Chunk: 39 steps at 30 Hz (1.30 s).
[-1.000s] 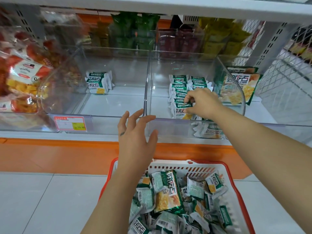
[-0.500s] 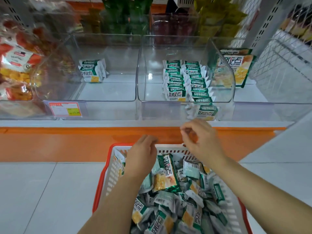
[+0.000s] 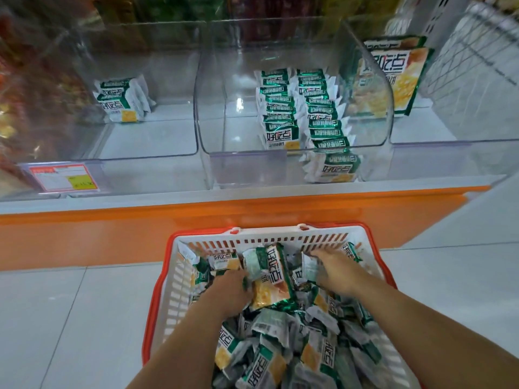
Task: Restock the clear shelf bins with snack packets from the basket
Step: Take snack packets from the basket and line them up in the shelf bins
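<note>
Down on the pale floor tiles, against the orange shelf plinth point(image 3: 112, 234), sits a white slatted plastic basket with a red rim point(image 3: 266, 241). It is heaped with small green-and-white snack packets point(image 3: 280, 341). Both of the person's hands are in that heap. The left hand point(image 3: 230, 287) is sunk among the wrappers. The right hand point(image 3: 334, 273) lies over packets by the far wall. I cannot tell whether either has closed on anything, because the wrappers hide the fingers. Between the hands, a larger green-and-yellow packet point(image 3: 275, 273) stands on edge.

The risk, as I see it, is in the grab. The foil looks slick and the packets lie loose, so an overfull handful could shed some onto the floor. A careless drop could also topple the two leaning rows of packets point(image 3: 278, 116) in the right clear plastic bin point(image 3: 233, 122).

Round about, the left clear plastic bin point(image 3: 151, 136) holds only a short stack of packets point(image 3: 120, 101) at its back. A red-and-yellow price label point(image 3: 64, 178) sits below it. A stray packet point(image 3: 332, 168) lies behind the clear front rail point(image 3: 247, 167), in front of the right bin. Further right, a big bag of the same brand point(image 3: 393, 77) leans beside a white wire mesh panel point(image 3: 477, 60). That rail stands between basket and bins, so any load must go over it.
</note>
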Each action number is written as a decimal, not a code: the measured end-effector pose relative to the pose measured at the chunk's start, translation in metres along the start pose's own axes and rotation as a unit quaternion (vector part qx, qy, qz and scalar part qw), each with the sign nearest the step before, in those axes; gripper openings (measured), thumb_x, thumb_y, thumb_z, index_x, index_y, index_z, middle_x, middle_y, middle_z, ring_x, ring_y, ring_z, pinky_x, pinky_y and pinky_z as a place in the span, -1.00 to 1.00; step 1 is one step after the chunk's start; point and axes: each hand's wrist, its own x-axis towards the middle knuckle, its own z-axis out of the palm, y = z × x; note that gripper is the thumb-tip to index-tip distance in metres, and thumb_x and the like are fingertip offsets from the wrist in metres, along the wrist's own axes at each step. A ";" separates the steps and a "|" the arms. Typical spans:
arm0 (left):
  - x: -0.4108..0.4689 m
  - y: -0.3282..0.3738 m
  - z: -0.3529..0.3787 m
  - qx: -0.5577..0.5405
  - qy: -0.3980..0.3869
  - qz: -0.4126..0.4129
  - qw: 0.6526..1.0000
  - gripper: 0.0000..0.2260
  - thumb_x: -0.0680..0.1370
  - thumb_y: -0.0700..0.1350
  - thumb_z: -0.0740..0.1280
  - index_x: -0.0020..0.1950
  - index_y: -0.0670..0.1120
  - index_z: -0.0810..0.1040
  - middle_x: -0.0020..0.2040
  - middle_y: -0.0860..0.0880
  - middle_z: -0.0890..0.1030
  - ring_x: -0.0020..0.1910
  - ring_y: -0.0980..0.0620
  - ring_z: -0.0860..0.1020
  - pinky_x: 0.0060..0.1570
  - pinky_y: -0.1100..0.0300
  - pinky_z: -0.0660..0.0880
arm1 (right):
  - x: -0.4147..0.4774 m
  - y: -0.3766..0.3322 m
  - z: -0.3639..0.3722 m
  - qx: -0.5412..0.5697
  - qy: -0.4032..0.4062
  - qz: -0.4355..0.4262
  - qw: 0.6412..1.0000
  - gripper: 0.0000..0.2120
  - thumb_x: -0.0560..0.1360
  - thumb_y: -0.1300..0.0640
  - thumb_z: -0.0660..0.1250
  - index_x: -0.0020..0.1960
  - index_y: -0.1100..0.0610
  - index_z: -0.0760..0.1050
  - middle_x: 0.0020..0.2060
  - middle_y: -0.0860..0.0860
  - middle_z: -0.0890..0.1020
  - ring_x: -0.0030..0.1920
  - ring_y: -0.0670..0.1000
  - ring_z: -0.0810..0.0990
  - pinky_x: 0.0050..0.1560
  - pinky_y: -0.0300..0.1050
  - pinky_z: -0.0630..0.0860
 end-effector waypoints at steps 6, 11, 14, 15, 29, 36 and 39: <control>0.009 -0.004 0.005 -0.008 0.011 0.007 1.000 -0.80 0.58 -0.05 0.19 0.13 -0.10 0.48 0.10 -0.12 0.54 -0.04 -0.10 0.54 -0.05 0.08 0.44 | 0.005 -0.006 0.008 -0.105 0.052 -0.024 0.993 -0.41 0.46 0.24 0.34 0.44 0.11 0.24 0.37 0.05 0.40 0.37 0.05 0.34 0.39 -0.05 0.26; 0.001 0.006 -0.009 -0.061 0.013 0.029 0.998 -0.67 0.60 -0.06 0.23 0.36 -0.07 0.41 0.30 -0.11 0.42 -0.08 -0.06 0.56 -0.02 0.10 0.48 | -0.003 -0.010 -0.013 -0.052 0.054 -0.042 0.996 -0.48 0.39 0.09 0.40 0.31 0.05 0.36 0.13 0.01 0.54 0.11 0.01 0.50 0.11 -0.13 0.45; -0.011 0.027 -0.026 -0.083 0.020 0.066 0.994 -0.58 0.62 -0.02 0.20 0.47 -0.05 0.28 0.44 -0.08 0.33 0.20 -0.05 0.49 0.20 0.14 0.39 | -0.015 -0.026 -0.046 0.071 0.066 -0.050 0.994 -0.48 0.33 0.09 0.44 0.26 -0.01 0.40 0.05 0.00 0.52 0.07 -0.01 0.45 0.04 -0.11 0.45; -0.015 0.034 -0.033 -0.109 0.017 0.075 0.991 -0.56 0.63 0.01 0.19 0.49 -0.03 0.25 0.45 -0.05 0.33 0.22 -0.02 0.46 0.23 0.15 0.37 | -0.022 -0.034 -0.059 0.096 0.068 -0.056 0.992 -0.47 0.34 0.11 0.43 0.28 -0.01 0.39 0.02 -0.05 0.50 0.11 -0.01 0.41 0.07 -0.11 0.43; -0.094 0.062 -0.092 -0.593 -0.060 0.202 0.777 -0.56 0.40 -0.14 0.37 0.28 -0.04 0.48 0.17 -0.16 0.60 0.06 -0.06 0.61 0.06 0.06 0.57 | -0.111 -0.086 -0.133 0.403 0.052 -0.182 0.895 -0.49 0.40 0.34 0.42 0.19 -0.12 0.44 0.10 -0.17 0.62 0.11 -0.19 0.58 0.20 -0.20 0.47; -0.111 0.085 -0.096 -0.603 0.033 0.239 0.760 -0.69 0.40 -0.20 0.37 0.14 -0.11 0.49 -0.05 -0.07 0.65 -0.13 0.01 0.64 -0.14 0.17 0.58 | -0.122 -0.087 -0.133 0.565 0.059 -0.188 0.802 -0.43 0.28 0.33 0.36 0.24 -0.03 0.46 0.09 0.03 0.63 0.18 0.11 0.56 0.28 0.18 0.43; -0.117 0.093 -0.103 -0.473 0.180 0.235 0.830 -0.73 0.47 -0.20 0.42 0.09 0.04 0.47 -0.08 -0.01 0.66 -0.13 -0.01 0.66 -0.05 -0.02 0.60 | -0.125 -0.085 -0.138 0.544 0.063 -0.196 0.813 -0.32 0.22 0.10 0.51 0.31 -0.03 0.41 0.08 -0.02 0.64 0.16 0.11 0.57 0.22 0.17 0.46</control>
